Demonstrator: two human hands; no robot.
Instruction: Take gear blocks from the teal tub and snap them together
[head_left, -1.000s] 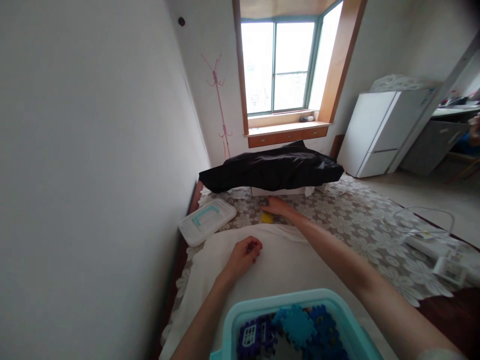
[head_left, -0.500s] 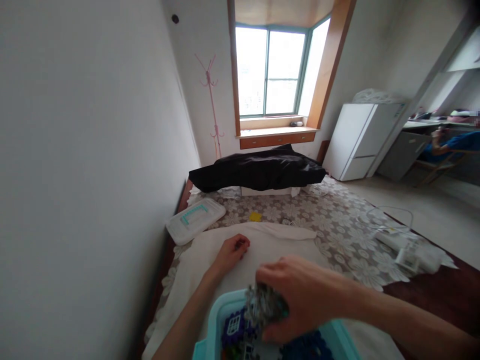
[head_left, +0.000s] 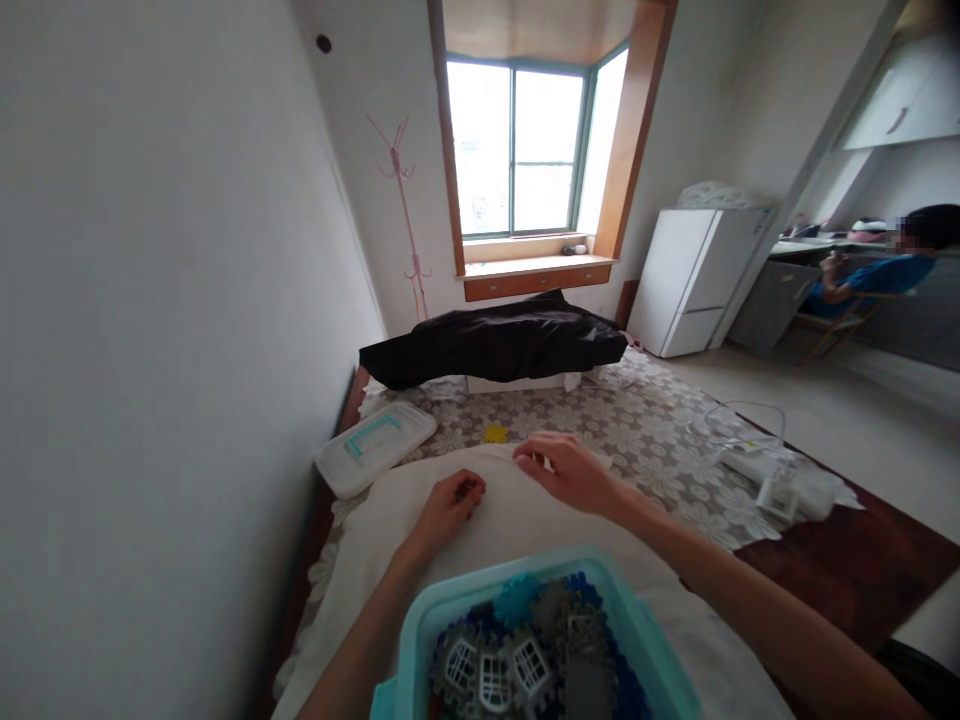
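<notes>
A turquoise bin [head_left: 431,600] stands close in front of me, filled with grey and blue toothed building pieces [head_left: 589,685]. White lattice window pieces [head_left: 493,682] lie on top, beside a light-blue gear-shaped piece [head_left: 517,597]. My left hand [head_left: 448,502] rests on the white cloth [head_left: 517,530] with its fingers curled in. Whatever they may hold is hidden. Beyond the bin, my right hand [head_left: 566,470] is over the cloth's far edge, palm down. Its fingers are bent with a gap at the thumb, and nothing shows in them. A yellow piece [head_left: 496,434] lies to its left.
A clear lid [head_left: 375,448] lies at the left by the wall. Black fabric [head_left: 495,340] covers something at the back. White plastic-wrapped items [head_left: 780,485] lie on the right. A person in blue [head_left: 862,280] sits in the far right background, past a white fridge [head_left: 690,280].
My right hand has let go of a clump of grey pieces over the bin and moved forward to the cloth's far edge. The grey pieces now lie in the bin. The view has turned slightly right.
</notes>
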